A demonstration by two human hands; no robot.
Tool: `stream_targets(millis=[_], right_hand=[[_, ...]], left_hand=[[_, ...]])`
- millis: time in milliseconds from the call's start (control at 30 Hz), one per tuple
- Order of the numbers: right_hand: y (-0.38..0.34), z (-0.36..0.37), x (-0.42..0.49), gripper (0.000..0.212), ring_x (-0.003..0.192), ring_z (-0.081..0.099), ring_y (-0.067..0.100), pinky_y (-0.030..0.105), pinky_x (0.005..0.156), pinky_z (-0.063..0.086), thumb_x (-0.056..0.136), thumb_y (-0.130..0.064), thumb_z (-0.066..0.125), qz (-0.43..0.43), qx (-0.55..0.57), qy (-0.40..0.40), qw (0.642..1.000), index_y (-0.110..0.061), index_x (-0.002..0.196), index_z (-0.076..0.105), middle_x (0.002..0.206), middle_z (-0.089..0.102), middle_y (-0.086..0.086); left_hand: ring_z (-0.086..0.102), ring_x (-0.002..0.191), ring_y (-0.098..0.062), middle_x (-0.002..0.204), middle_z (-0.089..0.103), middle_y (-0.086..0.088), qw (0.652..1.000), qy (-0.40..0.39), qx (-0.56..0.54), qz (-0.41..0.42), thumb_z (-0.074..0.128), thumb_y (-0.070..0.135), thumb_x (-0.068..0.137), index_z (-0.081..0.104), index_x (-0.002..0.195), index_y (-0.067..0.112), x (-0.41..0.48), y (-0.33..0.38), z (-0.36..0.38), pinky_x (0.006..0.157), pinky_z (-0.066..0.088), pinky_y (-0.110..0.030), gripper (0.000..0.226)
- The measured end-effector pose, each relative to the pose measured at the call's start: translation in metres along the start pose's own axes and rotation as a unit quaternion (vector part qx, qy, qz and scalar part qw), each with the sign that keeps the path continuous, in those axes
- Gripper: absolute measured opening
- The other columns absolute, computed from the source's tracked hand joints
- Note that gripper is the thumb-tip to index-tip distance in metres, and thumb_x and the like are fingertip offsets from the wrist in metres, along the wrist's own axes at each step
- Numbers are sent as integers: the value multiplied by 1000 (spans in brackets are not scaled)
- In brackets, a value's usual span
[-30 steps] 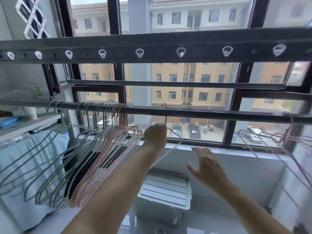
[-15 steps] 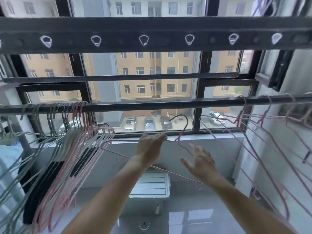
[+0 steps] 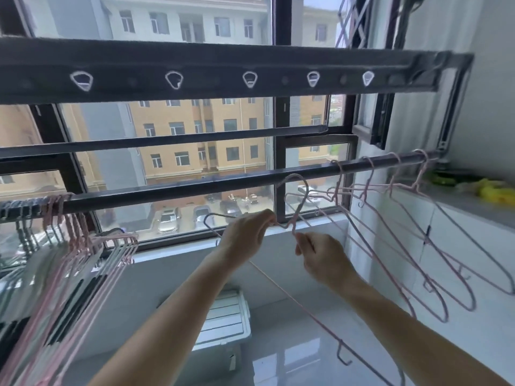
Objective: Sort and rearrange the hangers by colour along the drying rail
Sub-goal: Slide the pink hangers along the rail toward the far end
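Both hands hold one pink wire hanger [image 3: 300, 209] just under the drying rail [image 3: 172, 192], near the middle of the view. The left hand [image 3: 246, 236] pinches the wire beside the neck, and the right hand [image 3: 323, 260] pinches it just below the hook — likely to hold it steady. The hook points up, off the rail. More pink hangers [image 3: 395, 190] hang at 3 o'clock — it probably goes there. A mixed bunch [image 3: 75, 246] hangs at 9 o'clock.
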State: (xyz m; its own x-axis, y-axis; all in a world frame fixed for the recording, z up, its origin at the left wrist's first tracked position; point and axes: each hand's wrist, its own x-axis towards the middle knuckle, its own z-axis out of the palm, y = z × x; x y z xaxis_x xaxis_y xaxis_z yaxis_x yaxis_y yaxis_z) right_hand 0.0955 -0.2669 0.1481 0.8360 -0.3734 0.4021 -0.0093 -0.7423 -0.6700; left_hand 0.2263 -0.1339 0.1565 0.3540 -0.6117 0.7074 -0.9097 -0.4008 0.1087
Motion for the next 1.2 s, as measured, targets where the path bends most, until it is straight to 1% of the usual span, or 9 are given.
stream_targets(millis=[100, 167, 233, 500, 667, 800, 933, 1100, 1200], right_hand=[[-5, -18, 13, 42, 51, 54, 17, 31, 60, 46, 98, -34, 41, 34, 29, 26, 999, -21, 61, 54, 50, 53, -6], [-7, -24, 24, 42, 57, 58, 24, 34, 62, 48, 99, -33, 40, 49, 27, 30, 998, -16, 65, 59, 55, 58, 2], [-7, -28, 35, 43, 71, 63, 33, 42, 70, 52, 99, -32, 39, 68, 23, 39, 997, -6, 77, 65, 69, 65, 13], [-10, -19, 55, 44, 75, 67, 32, 45, 75, 56, 96, -40, 35, 107, -56, 8, 993, -9, 87, 65, 81, 69, 13], [-6, -7, 53, 40, 60, 67, 25, 38, 73, 57, 97, -32, 35, 130, -87, -26, 987, -9, 82, 64, 67, 67, 7], [-6, -9, 58, 28, 56, 64, 22, 32, 67, 55, 93, -18, 42, 141, -124, -27, 982, -12, 71, 59, 56, 60, 2], [-2, -12, 58, 27, 65, 65, 23, 29, 66, 50, 92, -15, 37, 143, -172, -6, 975, -13, 95, 64, 67, 63, 3], [2, -9, 54, 42, 66, 69, 25, 38, 75, 56, 97, -33, 30, 129, -190, 17, 973, -12, 96, 66, 70, 70, 5], [1, -10, 51, 59, 88, 66, 32, 33, 74, 47, 98, -48, 21, 123, -215, 32, 968, -8, 104, 63, 95, 70, 13]], left_hand=[[65, 97, -21, 107, 69, -2, 998, 39, -2, -38, 50, 17, 92, 64, 105, 16, 24, 21, 3, 84, 53, -36, 19], [50, 122, -17, 132, 54, -3, 997, 6, -11, -78, 47, 19, 94, 54, 126, 15, 33, 33, 7, 104, 37, -31, 33], [36, 133, -15, 144, 41, -2, 992, -27, -41, -117, 43, 21, 95, 43, 136, 14, 37, 41, 11, 109, 26, -26, 41], [55, 115, -15, 127, 59, 1, 968, -28, -149, -199, 41, 23, 95, 50, 130, 23, 42, 53, 13, 94, 42, -29, 36], [59, 108, -17, 117, 65, 4, 966, -74, -146, -199, 38, 31, 95, 61, 114, 30, 43, 53, 15, 88, 46, -32, 30], [58, 112, -18, 120, 64, 3, 958, -100, -163, -213, 37, 38, 94, 59, 117, 30, 41, 56, 15, 92, 46, -35, 33], [58, 112, -18, 120, 64, 0, 959, -106, -165, -204, 39, 38, 95, 58, 119, 25, 38, 61, 13, 90, 46, -33, 33], [57, 114, -16, 129, 58, 0, 958, -93, -160, -220, 45, 37, 94, 53, 128, 20, 34, 60, 6, 93, 43, -31, 39], [57, 112, -19, 124, 61, -1, 959, -93, -143, -225, 49, 36, 92, 53, 127, 19, 28, 55, -1, 93, 45, -33, 39]])
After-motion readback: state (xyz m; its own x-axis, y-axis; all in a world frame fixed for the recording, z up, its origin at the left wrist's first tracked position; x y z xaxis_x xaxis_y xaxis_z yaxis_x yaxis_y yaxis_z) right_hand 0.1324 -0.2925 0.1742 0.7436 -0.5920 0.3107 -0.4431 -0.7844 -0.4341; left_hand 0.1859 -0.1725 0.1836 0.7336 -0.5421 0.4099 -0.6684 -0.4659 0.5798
